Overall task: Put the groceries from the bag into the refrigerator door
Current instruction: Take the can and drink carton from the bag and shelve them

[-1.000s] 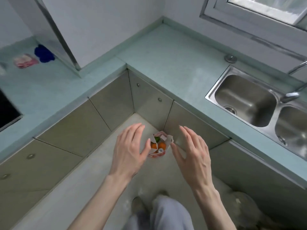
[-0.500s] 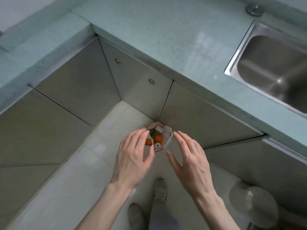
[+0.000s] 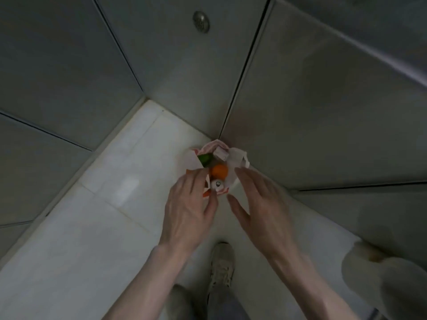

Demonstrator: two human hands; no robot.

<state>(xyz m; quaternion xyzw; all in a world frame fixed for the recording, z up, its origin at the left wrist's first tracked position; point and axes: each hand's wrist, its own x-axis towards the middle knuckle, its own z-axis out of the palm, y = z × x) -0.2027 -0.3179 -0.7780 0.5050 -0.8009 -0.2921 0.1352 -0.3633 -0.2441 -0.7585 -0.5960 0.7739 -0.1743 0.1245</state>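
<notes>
A white and red grocery bag (image 3: 238, 158) stands open on the pale floor, in the corner where the cabinet fronts meet. Inside it I see an orange fruit (image 3: 219, 171), something green (image 3: 204, 159), a pale wrapped packet (image 3: 220, 154) and the round top of a can (image 3: 217, 184). My left hand (image 3: 189, 209) hovers over the bag's left edge with fingers extended, covering part of the opening. Just right of the bag, my right hand (image 3: 263, 204) is spread with straight fingers. Neither hand holds anything.
Grey cabinet doors (image 3: 69, 77) close in the corner on the left and right, one with a round metal knob (image 3: 201, 21). A pale sack-like object (image 3: 381, 273) lies on the floor at lower right. My shoe (image 3: 220, 264) stands below the hands.
The view has dropped much closer to the floor, so the countertop and sink are out of frame. Both hands have come down nearer the bag, the left now over its edge.
</notes>
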